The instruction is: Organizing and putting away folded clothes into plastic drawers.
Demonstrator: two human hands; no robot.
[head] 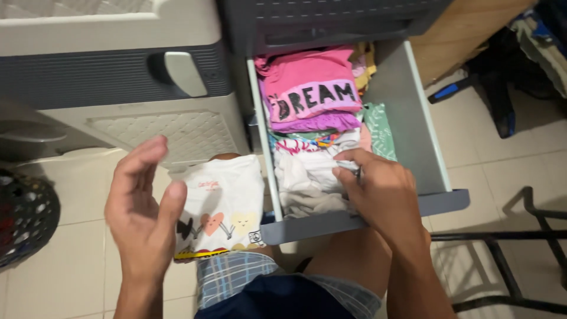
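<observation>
White folded cotton garments (307,177) in the grey plastic drawer (413,118) lie under the pressing right hand (378,189); left hand (144,207) open, empty, beside a folded heart-print shirt (221,212); seemingly making room; shirt needs grasping.

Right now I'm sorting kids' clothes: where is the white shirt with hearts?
In the head view the white shirt lies on the person's knee, left of the open drawer, beside the open left hand.

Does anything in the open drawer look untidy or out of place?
Mostly tidy. The pink shirt lies folded in the grey drawer, but the white clothes under the right hand look rumpled. A folded white shirt rests outside on the knee, beside the left hand.
</observation>
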